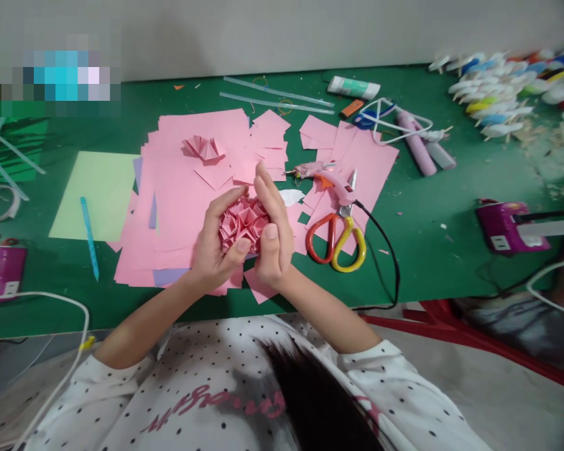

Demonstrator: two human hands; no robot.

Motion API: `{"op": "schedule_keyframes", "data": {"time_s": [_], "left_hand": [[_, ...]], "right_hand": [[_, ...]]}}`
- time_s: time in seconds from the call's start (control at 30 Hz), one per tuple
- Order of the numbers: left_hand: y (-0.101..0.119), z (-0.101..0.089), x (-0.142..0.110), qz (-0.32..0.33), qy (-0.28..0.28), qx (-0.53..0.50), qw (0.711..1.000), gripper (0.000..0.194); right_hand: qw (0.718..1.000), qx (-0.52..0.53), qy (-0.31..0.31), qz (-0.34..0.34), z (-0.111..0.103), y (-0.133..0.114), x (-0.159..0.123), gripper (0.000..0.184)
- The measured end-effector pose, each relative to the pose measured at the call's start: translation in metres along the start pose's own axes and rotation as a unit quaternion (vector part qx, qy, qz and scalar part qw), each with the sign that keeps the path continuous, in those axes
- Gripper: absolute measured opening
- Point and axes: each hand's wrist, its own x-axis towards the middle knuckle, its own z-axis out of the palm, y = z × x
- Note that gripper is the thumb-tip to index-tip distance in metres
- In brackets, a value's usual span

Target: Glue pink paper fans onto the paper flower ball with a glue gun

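Between my two hands is a ball of folded pink paper [245, 224], its pleated points facing up. My left hand [212, 241] curves round its left side, thumb at the lower front. On the other side my right hand [276, 235] cups it with the fingers stretched upward and the thumb bent in. The ball's underside is hidden. Just beyond the hands, a smaller folded pink paper piece [203, 149] rests on stacked pink sheets [169, 188]. To the right lie a pink glue gun [326, 175] and scissors [336, 241] with red and yellow handles.
Cut pink papers [371, 150] lie under the glue gun, whose black cord [390, 250] runs to the table edge. A blue pen [89, 238] crosses a pale green sheet [70, 194]. Purple power boxes [512, 227] sit at both sides. Clear glue sticks [277, 103] lie at the back.
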Motion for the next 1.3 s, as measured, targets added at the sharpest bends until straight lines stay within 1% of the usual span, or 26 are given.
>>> {"op": "schedule_keyframes", "data": {"time_s": [0.1, 0.23, 0.37, 0.43, 0.5, 0.6, 0.63, 0.7, 0.77, 0.83, 0.9, 0.97, 1.07, 1.2, 1.3], "left_hand": [[-0.001, 0.0, 0.0, 0.02, 0.0, 0.023, 1.0, 0.068], [0.0, -0.001, 0.002, 0.023, -0.016, 0.034, 0.999, 0.067], [-0.002, -0.003, 0.004, 0.02, -0.028, 0.018, 0.999, 0.067], [-0.005, -0.004, 0.005, 0.01, -0.019, -0.006, 1.0, 0.067], [-0.009, -0.006, 0.006, -0.004, -0.015, -0.017, 1.0, 0.069], [-0.014, -0.01, 0.009, -0.038, -0.044, -0.021, 0.998, 0.075], [-0.014, -0.011, 0.01, -0.048, -0.057, -0.026, 0.997, 0.077], [-0.013, -0.013, 0.012, -0.067, -0.069, -0.036, 0.995, 0.078], [-0.012, -0.013, 0.013, -0.074, -0.069, -0.038, 0.994, 0.077], [-0.012, -0.012, 0.012, -0.07, -0.063, -0.039, 0.995, 0.077], [-0.013, -0.011, 0.01, -0.055, -0.051, -0.045, 0.996, 0.083], [-0.014, -0.01, 0.009, -0.037, -0.034, -0.048, 0.998, 0.087], [-0.014, -0.01, 0.009, -0.017, -0.029, -0.042, 0.999, 0.084], [-0.015, -0.015, 0.012, 0.008, -0.04, -0.034, 0.999, 0.088], [-0.017, -0.018, 0.013, 0.035, -0.035, -0.032, 0.998, 0.087]], "right_hand": [[1.0, 0.014, 0.003, 0.021, 0.001, 0.0, -0.001, 0.064], [0.999, 0.02, -0.017, 0.033, -0.001, 0.002, -0.001, 0.066], [0.999, 0.0, -0.039, 0.001, -0.004, 0.001, 0.003, 0.063], [0.999, -0.008, -0.047, -0.023, -0.005, 0.0, 0.005, 0.062], [0.998, -0.008, -0.031, -0.047, -0.006, -0.002, 0.007, 0.063], [0.998, 0.001, 0.021, -0.065, -0.007, -0.002, 0.008, 0.065], [0.997, -0.002, 0.035, -0.063, -0.007, -0.001, 0.008, 0.064], [0.998, -0.017, 0.043, -0.047, -0.007, 0.0, 0.007, 0.061], [0.999, -0.019, 0.038, -0.035, -0.008, 0.001, 0.006, 0.056], [0.999, 0.005, 0.033, -0.017, -0.009, 0.002, 0.005, 0.055], [0.999, 0.031, 0.025, 0.008, -0.011, 0.004, 0.005, 0.055], [0.999, 0.044, -0.004, 0.021, -0.012, 0.006, 0.005, 0.055], [0.997, 0.053, -0.051, 0.033, -0.012, 0.009, 0.005, 0.057], [0.992, 0.085, -0.055, 0.08, -0.012, 0.011, 0.004, 0.071], [0.984, 0.112, -0.089, 0.102, -0.016, 0.011, 0.003, 0.066]]}}
